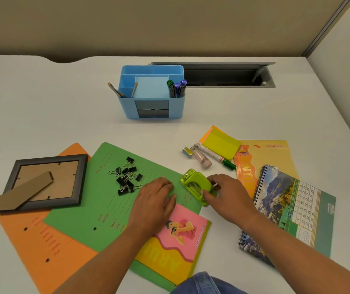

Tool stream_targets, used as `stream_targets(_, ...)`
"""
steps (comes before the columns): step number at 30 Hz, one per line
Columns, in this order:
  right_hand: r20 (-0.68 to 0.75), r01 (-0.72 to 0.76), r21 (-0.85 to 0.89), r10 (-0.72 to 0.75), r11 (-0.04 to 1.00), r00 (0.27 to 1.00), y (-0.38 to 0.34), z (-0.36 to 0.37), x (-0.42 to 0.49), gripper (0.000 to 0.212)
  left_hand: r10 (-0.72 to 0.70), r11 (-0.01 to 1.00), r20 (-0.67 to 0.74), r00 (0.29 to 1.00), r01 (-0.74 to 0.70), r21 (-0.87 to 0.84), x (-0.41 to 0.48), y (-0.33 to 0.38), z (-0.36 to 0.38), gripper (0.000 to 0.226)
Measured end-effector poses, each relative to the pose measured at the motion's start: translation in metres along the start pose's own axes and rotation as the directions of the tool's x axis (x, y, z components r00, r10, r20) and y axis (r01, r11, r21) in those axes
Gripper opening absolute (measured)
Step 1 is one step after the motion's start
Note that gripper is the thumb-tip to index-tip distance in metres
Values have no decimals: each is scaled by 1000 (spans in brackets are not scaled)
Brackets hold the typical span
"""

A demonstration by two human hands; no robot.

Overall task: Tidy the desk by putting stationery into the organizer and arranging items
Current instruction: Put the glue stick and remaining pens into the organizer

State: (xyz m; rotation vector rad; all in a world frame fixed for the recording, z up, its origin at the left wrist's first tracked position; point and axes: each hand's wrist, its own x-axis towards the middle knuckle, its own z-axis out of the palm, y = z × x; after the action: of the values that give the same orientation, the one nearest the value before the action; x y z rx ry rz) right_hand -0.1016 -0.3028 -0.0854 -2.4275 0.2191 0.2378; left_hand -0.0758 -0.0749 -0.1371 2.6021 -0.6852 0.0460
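A blue desk organizer [127,105] stands at the middle back of the white desk, with pencils on its left and several markers [177,88] on its right. A lime-green hole punch [195,184] lies on the edge of a green folder [80,211]. My right hand [225,192] grips the punch from its right side, thumb and fingers curled round it. Flat on the green folder beside the punch rests my left hand [157,198], fingers straight. Several black binder clips [126,176] are heaped on the folder, left of that hand.
Sticky notes [220,145], a green-capped marker [216,155], a pink stapler [201,160] and a small box [187,152] lie right of centre. A picture frame [44,181] sits on an orange folder [31,240]. A pink notebook [176,236], calendar [293,211] and yellow book [276,155] lie nearby. An open cable tray [229,76] is behind the organizer.
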Motion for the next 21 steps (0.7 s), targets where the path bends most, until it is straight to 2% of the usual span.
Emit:
stream_targets(5,17,11,-1,-11,1000,1000,6,-11,4,34,-8,1000,12,1000,8,-1,-2,1,1,36)
stream_targets(10,-220,-42,-56,29,998,975,20,-27,23,29,-5,1000,13,1000,5,0,0,0,2,34)
stream_targets(12,-272,-88,-92,60,992,960,26,-31,29,26,-6,1000,13,1000,6,-4,0,-1,3,34)
stream_targets(17,-259,-155,-174,107,972,960,35,-33,36,25,2,1000,12,1000,-2,-3,0,0,3,33)
stream_targets(21,-245,-172,-133,136,976,960,38,-31,36,24,9,1000,7,1000,-9,-4,-1,0,2,32)
